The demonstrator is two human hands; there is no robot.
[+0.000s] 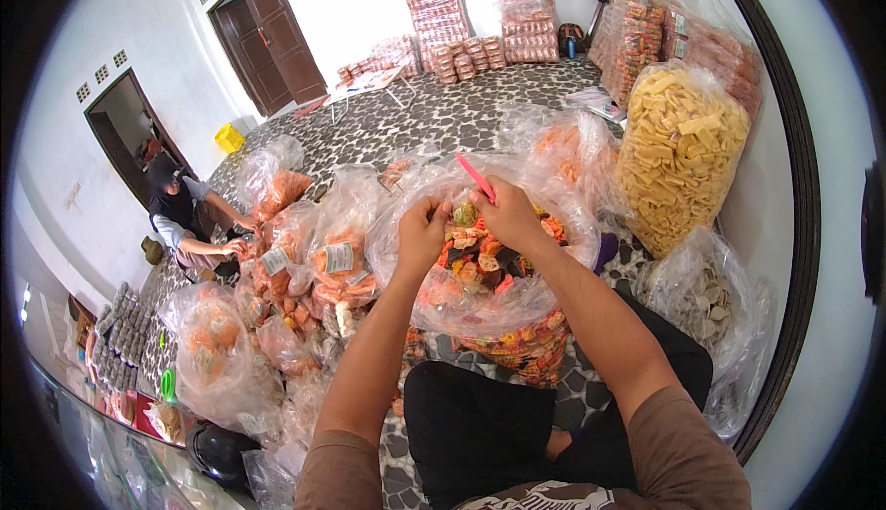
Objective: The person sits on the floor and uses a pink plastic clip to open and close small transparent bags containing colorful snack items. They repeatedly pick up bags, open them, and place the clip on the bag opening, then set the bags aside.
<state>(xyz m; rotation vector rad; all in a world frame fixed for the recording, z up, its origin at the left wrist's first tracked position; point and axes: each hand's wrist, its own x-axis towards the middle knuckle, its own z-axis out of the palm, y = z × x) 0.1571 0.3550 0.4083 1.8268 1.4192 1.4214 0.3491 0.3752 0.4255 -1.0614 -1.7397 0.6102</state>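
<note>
Above a big open clear plastic bag (477,323) of mixed orange, yellow and dark snack pieces (484,250), both of my hands are raised close together. My right hand (507,212) grips a pink stick-like tool (475,176), perhaps a knife or a handle; its lower end is hidden by the fingers. Thumb and fingers of my left hand (423,229) are pinched together beside a small greenish, round item (465,214). That item lies between the two hands; whether it is in a small bag, and which fingers bear it, I cannot tell.
Bags of orange snacks (346,261) crowd the left, where a co-worker (190,216) sits reaching into them. A tall bag of yellow chips (682,157) and a bag of pale chips (709,295) stand at right. Behind are a low folding table (370,84) and stacked packs (439,18).
</note>
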